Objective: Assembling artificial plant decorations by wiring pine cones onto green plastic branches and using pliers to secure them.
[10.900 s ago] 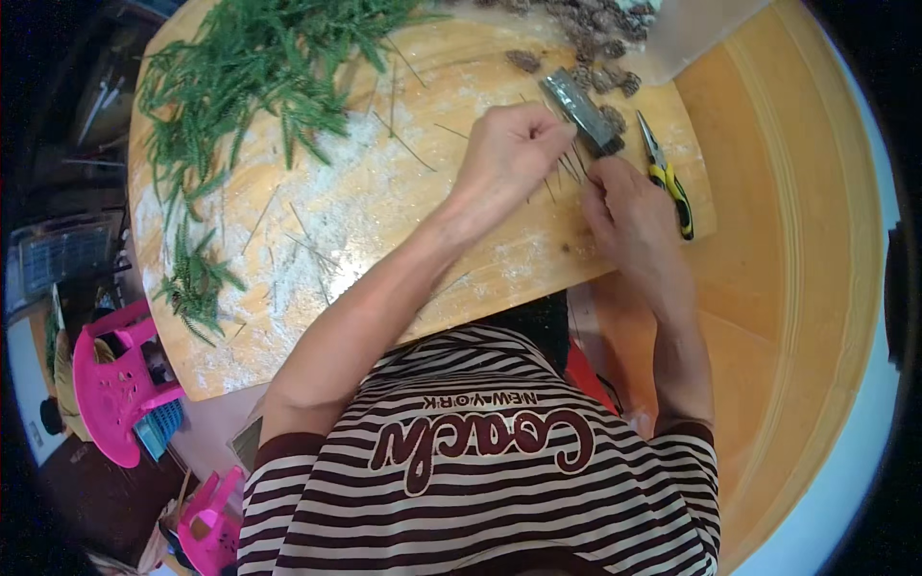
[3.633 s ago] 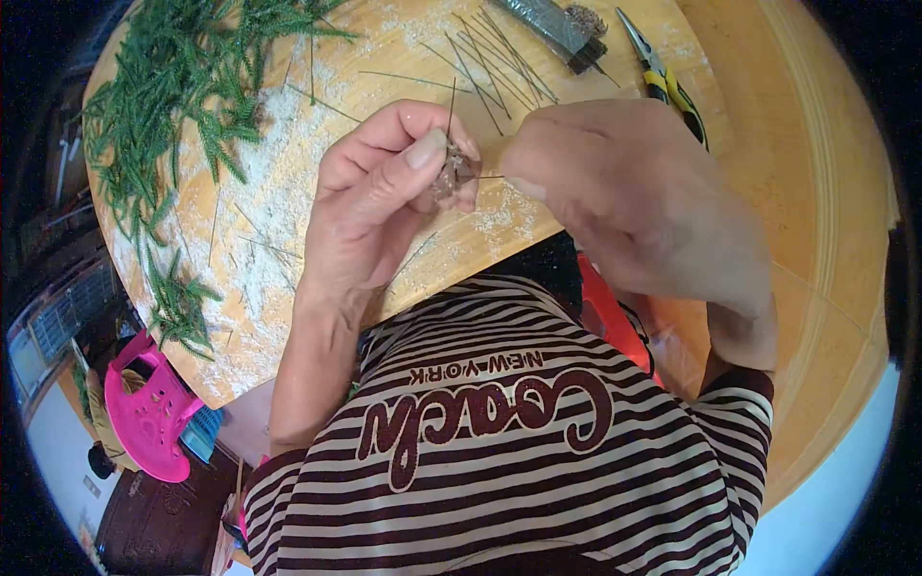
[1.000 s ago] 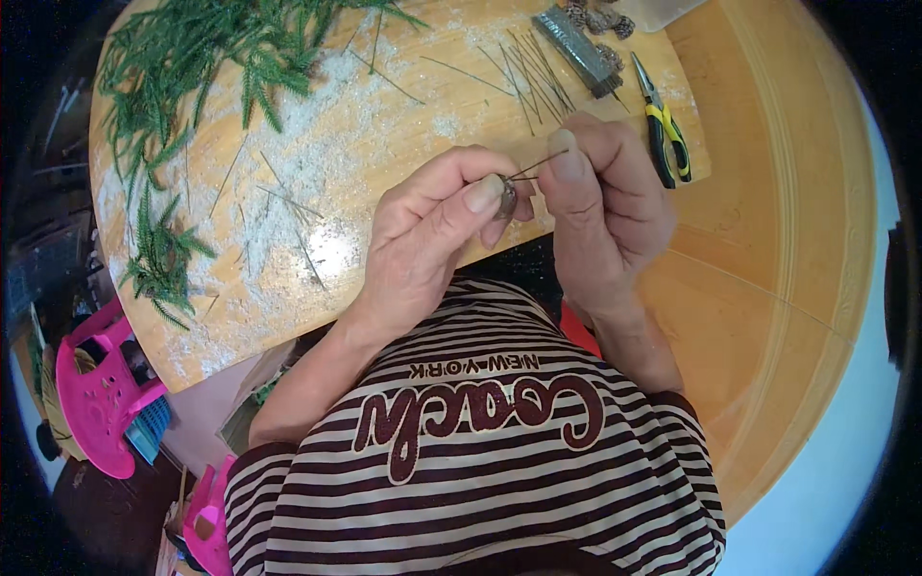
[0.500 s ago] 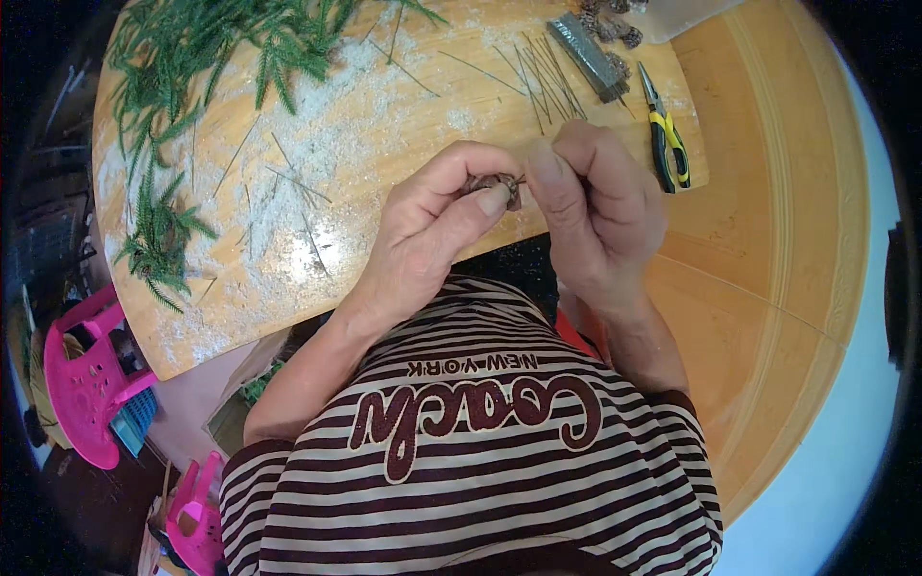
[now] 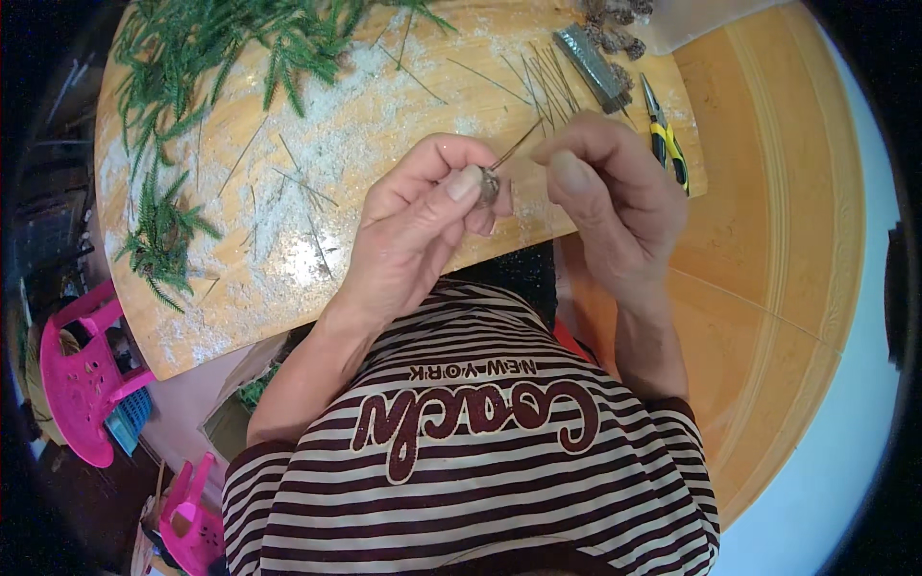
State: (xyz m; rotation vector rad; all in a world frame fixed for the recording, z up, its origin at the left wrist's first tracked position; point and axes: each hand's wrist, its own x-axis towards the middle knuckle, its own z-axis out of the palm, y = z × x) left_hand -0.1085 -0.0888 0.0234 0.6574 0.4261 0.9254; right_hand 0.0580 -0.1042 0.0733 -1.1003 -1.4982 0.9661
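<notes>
A small brown pine cone [image 5: 489, 188] is pinched between the thumb and fingers of my left hand [image 5: 423, 211], over the table's front edge. From its top a thin dark wire [image 5: 517, 144] sticks up, slanting to the right, its free end above the table. My right hand [image 5: 615, 192] hovers just right of the wire, thumb and forefinger apart, with nothing visible between them. My left fingers cover part of the cone.
Several loose wires [image 5: 549, 88] lie beside a grey block [image 5: 588, 69]. Right of that are yellow-and-black pliers [image 5: 663, 130]; more pine cones [image 5: 624, 43] sit behind. Green artificial sprigs [image 5: 163, 230] and white flakes [image 5: 336, 106] cover the wooden table's left side. A pink chair [image 5: 82, 384] stands at left.
My right hand has moved off the cone and its fingers have parted. My left hand has tilted the cone, and its wire now shows pointing up and to the right.
</notes>
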